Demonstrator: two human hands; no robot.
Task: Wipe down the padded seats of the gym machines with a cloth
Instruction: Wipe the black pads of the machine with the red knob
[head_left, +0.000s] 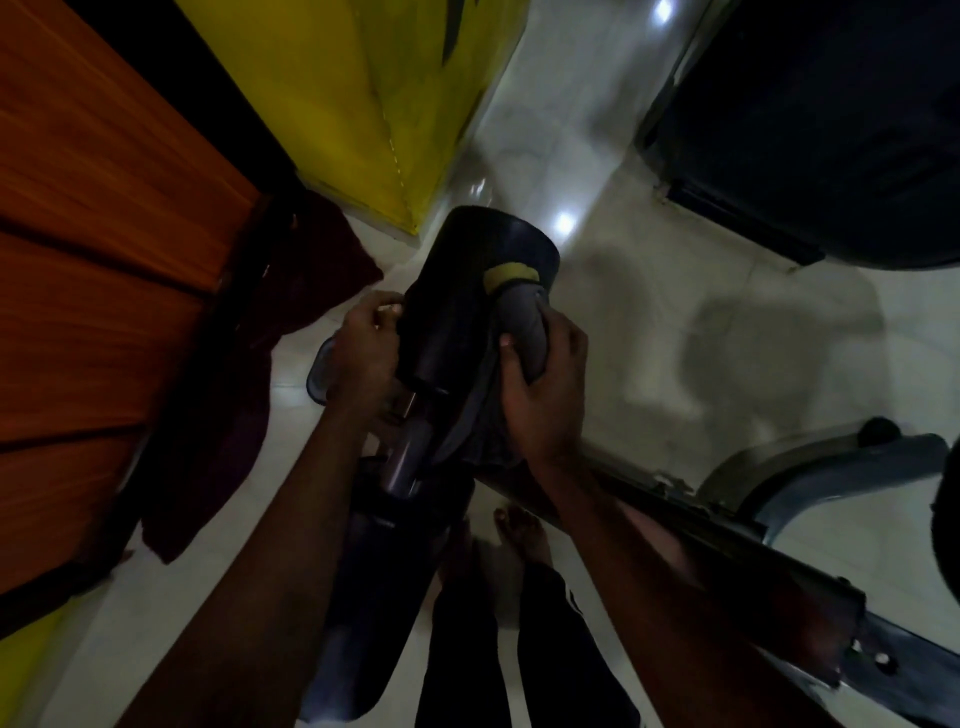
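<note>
- Far left, a maroon towel (291, 291) lay crumpled on the floor by the orange door (104, 260), close to where the person stood. Easy thing to catch a foot on if they'd stepped back.
- The left hand (363, 348) had its fingers curled over the left edge of the black padded seat (467, 291), steadying it. The pad looked like it sat on a chrome post (405, 457), so if that hold slackened I'd guess it could swivel away from the wiping pressure.
- The grey cloth (522, 322), yellow at one end, was bunched against the seat's right side, with the right hand (545, 384) wrapped tight around it. Wadded up like that, only a small patch met the pad, so spots could get missed or just smeared.
- The cloth's loose tail hung below that hand toward the post. Could've snagged there.
- A bare foot (522, 530) stood on the glossy tile floor (675, 260). Slip risk if the cloth dripped, though I couldn't tell whether it was wet.
- The metal frame (727, 519) ran right under the right forearm, so a hard stroke could've knocked the arm against it.
</note>
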